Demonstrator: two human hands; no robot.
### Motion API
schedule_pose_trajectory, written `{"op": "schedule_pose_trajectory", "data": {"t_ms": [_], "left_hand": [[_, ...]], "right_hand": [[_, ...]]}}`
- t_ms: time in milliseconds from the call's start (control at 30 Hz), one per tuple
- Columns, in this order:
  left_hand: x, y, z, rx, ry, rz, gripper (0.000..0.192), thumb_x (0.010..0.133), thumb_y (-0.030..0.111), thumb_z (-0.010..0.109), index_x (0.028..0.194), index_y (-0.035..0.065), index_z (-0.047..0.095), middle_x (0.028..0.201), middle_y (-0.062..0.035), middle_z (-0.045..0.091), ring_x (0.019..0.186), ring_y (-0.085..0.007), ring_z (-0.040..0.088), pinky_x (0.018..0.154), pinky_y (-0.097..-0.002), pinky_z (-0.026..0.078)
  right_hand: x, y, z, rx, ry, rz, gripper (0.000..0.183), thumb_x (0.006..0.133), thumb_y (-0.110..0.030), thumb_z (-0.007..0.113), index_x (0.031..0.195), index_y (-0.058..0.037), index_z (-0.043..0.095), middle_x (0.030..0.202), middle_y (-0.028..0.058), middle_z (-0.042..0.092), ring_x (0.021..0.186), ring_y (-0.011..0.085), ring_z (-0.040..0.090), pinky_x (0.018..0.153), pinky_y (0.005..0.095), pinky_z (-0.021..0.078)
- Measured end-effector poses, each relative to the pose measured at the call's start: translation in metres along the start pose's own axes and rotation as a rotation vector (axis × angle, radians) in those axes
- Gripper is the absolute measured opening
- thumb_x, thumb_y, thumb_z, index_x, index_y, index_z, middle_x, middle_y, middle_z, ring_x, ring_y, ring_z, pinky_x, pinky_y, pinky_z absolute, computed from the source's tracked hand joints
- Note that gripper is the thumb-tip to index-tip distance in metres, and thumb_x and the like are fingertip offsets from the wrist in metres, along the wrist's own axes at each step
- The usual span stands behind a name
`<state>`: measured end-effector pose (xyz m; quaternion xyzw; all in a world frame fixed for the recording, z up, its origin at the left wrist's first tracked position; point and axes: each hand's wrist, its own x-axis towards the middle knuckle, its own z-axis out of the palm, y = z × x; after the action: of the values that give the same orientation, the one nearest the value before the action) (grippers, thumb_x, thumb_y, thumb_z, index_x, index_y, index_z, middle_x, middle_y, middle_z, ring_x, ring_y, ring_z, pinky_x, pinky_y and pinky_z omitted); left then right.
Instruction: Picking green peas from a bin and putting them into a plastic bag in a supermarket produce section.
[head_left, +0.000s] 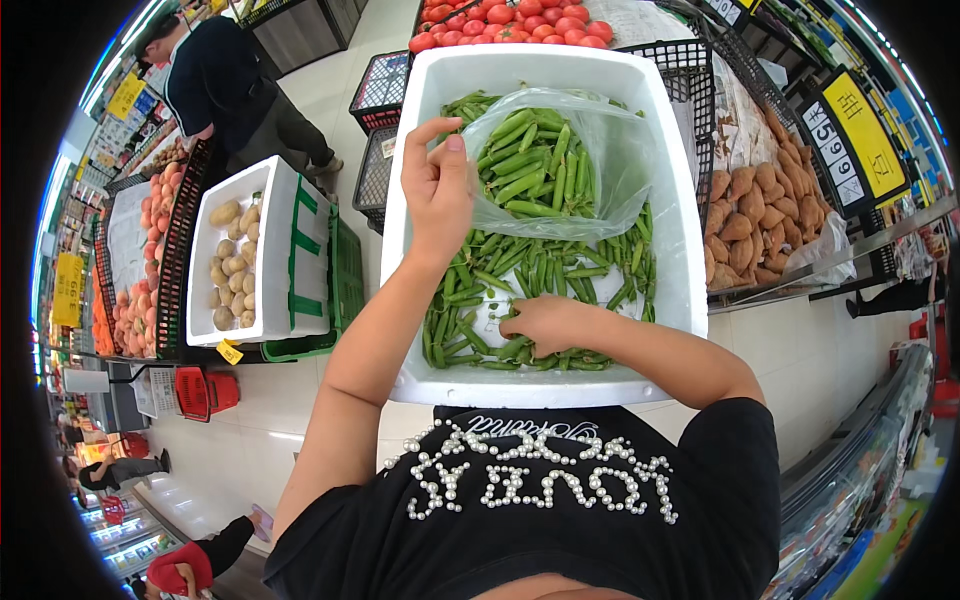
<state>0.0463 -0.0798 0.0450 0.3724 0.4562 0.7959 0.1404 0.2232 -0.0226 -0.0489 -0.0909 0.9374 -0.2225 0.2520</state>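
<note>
A white foam box (679, 225) stands before me with loose green pea pods (457, 300) over its bottom. Inside it, towards the far side, a clear plastic bag (622, 180) lies wide at the mouth and holds many pea pods (525, 165). My left hand (439, 180) is raised at the bag's left edge, thumb and forefinger up; whether it grips the film is not clear. Among the loose pods near the box's front, my right hand (555, 324) reaches down with bent fingers. Its fingertips are partly hidden, and I cannot tell if they hold a pod.
Tomatoes (510, 22) lie beyond the box. Sweet potatoes (757, 210) and a price sign (855, 142) are on the right. On the left stand a foam box of potatoes (259, 330) and a black-edged stand of peaches (154, 232). A person (225, 90) stands at the upper left.
</note>
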Motion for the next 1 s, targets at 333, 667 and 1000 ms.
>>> {"op": "schedule_pose_trajectory", "data": {"t_ms": [333, 667, 1000], "left_hand": [[0.001, -0.001, -0.002, 0.014, -0.022, 0.061, 0.016, 0.101, 0.016, 0.047, 0.116, 0.0092, 0.048, 0.058, 0.0055, 0.039, 0.046, -0.0016, 0.03, 0.042, -0.0216, 0.023], [0.0, 0.002, -0.005, -0.017, 0.001, 0.082, 0.016, 0.1, 0.012, 0.047, 0.114, 0.0057, 0.05, 0.058, 0.0062, 0.041, 0.048, -0.0012, 0.033, 0.044, -0.0199, 0.025], [0.003, -0.001, -0.008, 0.017, -0.044, 0.106, 0.015, 0.102, 0.015, 0.045, 0.115, 0.0083, 0.048, 0.058, 0.0048, 0.04, 0.047, -0.002, 0.031, 0.043, -0.0213, 0.024]], "right_hand": [[-0.012, -0.005, -0.042, 0.746, 0.024, 0.014, 0.043, 0.074, -0.003, 0.063, 0.117, -0.0017, 0.056, 0.079, 0.0094, 0.064, 0.049, 0.0146, 0.06, 0.045, 0.0275, 0.05], [-0.066, -0.015, -0.167, 1.093, 0.514, 0.033, 0.043, 0.079, -0.007, 0.068, 0.119, -0.0091, 0.054, 0.081, 0.0064, 0.064, 0.054, 0.0128, 0.061, 0.042, 0.0217, 0.047], [-0.014, 0.044, -0.2, 0.451, 0.759, 0.498, 0.062, 0.08, -0.025, 0.067, 0.133, -0.0038, 0.044, 0.109, 0.0182, 0.06, 0.089, 0.0267, 0.065, 0.07, 0.0391, 0.0561]]}}
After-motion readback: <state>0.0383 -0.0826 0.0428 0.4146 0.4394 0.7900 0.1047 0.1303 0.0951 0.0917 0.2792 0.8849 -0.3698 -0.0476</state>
